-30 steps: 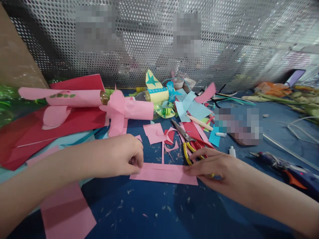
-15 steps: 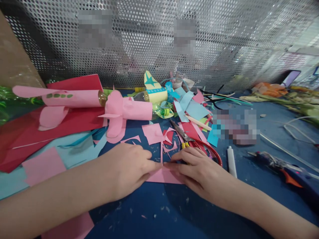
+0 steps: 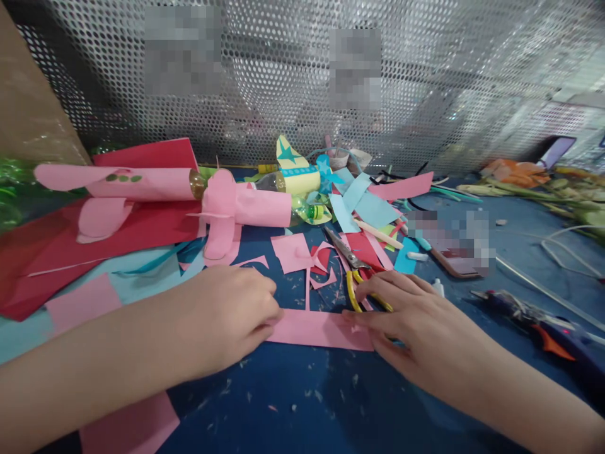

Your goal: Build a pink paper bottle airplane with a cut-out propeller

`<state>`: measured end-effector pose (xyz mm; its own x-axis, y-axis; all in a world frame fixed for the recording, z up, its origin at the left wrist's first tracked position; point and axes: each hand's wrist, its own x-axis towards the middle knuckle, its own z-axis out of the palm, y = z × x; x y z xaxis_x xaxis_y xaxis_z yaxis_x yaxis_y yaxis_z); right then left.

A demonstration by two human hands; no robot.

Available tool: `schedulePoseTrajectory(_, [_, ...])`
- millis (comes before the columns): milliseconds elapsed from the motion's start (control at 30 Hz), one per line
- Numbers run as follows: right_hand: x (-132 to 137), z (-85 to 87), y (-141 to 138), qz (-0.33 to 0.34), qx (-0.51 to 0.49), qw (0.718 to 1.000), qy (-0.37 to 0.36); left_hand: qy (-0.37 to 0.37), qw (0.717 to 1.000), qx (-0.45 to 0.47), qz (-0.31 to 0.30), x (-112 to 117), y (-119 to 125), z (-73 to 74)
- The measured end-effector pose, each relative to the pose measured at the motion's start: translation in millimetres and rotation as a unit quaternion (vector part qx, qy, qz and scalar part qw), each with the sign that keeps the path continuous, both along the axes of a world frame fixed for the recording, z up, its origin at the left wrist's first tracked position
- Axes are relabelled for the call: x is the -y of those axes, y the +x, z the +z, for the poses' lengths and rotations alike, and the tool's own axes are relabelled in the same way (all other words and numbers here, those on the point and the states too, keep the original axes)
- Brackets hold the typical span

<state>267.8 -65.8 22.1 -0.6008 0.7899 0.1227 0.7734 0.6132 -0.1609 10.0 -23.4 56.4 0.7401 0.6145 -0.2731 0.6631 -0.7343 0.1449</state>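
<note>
A folded pink paper strip lies flat on the blue table. My left hand has its fingers curled, pressing down on the strip's left end. My right hand lies with fingers stretched flat on the strip's right end. Yellow-and-red-handled scissors rest just behind my right hand.
Two pink paper-wrapped bottle planes and a yellow one lie at the back. Red, pink and blue paper sheets are on the left, scraps in the middle. A glue gun lies at right, a perforated metal wall behind.
My hands, close together at the strip's middle half a second ago, have slid apart toward its two ends. More of the pink strip now shows between them.
</note>
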Motion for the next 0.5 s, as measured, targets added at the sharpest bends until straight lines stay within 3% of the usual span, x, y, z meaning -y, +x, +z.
schedulePoseTrajectory(233, [13, -2.5, 5, -0.013, 0.037, 0.998, 0.053, -0.016, 0.998, -0.033, 0.042, 4, -11, 5.9])
schedulePoseTrajectory(500, [1, -9.7, -5, -0.012, 0.026, 0.999, -0.018, -0.037, 0.998, -0.023, 0.053, -14, 3, 2.0])
